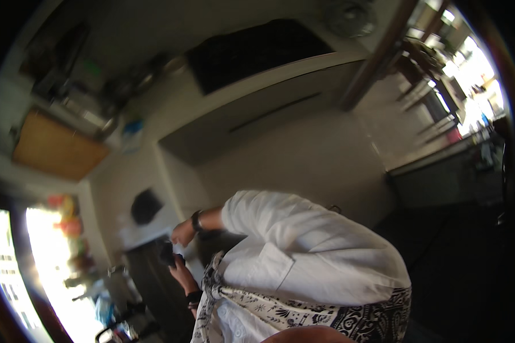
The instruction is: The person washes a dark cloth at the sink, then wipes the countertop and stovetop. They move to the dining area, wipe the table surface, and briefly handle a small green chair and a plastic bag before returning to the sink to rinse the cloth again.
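In the head view, my right hand (183, 233), with a dark band at the wrist, is bent down at the upper edge of a small dark object (166, 253). My left hand (178, 268) holds that object from below; blur hides its kind. The right fingertips are close to or touching it, and their grip is unclear. Above both hands, a dark rounded item (146, 206) lies on the pale counter (116, 188).
A black cooktop (262, 51) is set in the long counter, with a glass lid or bowl (349, 17) beyond. A wooden board (60, 143), metal cookware (86, 111) and a blue-and-white package (132, 130) stand left. A dark post (375, 60) rises at the right.
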Demonstrator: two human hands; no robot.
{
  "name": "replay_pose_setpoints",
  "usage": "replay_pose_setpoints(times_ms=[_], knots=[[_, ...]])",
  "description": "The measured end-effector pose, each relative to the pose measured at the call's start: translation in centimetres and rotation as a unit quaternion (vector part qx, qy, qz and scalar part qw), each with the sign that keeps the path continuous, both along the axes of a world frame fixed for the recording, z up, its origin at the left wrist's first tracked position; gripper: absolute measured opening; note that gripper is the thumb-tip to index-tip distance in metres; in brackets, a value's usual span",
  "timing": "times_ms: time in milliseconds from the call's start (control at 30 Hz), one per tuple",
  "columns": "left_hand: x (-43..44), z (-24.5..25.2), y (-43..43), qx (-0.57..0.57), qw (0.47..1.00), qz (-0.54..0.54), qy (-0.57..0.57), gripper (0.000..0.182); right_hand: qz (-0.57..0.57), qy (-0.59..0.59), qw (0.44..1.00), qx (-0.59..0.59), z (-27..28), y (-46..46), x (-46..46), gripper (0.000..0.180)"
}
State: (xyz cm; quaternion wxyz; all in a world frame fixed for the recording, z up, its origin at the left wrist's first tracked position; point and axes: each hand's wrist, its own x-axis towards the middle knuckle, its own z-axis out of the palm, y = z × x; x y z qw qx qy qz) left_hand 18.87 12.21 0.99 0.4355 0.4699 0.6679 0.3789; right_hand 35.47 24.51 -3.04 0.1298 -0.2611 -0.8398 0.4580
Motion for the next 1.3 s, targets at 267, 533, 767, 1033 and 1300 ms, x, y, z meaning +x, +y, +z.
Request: replay_pose_setpoints(times_ms=[267, 533, 767, 1033, 1300], knots=[[38.6, 7.7, 2.1, -0.114, 0.908, -0.369, -0.162, 0.073, -0.364, 0.162, 0.911, -0.108, 9.7, -13.4, 39.7, 0.073], [68.2, 5.2, -4.1, -0.266, 0.773, -0.544, -0.188, 0.074, -0.732, 0.128, 0.663, -0.092, 11.7, -30.4, 59.8, 0.028], [85.5, 6.1, -9.4, -0.347, 0.630, -0.651, -0.243, 0.053, -0.889, 0.101, 0.442, 0.056, 8.5, -38.2, 72.2, 0.026], [107.9, 7.7, -13.1, -0.371, 0.496, -0.746, -0.246, 0.036, -0.954, 0.073, 0.274, 0.094, 9.7, -44.3, 89.4, 0.033], [128.4, 8.1, -22.9, -0.453, 0.403, -0.760, -0.236, 0.037, -0.945, 0.277, 0.158, 0.067, 10.7, -52.2, 102.1, 0.034]])
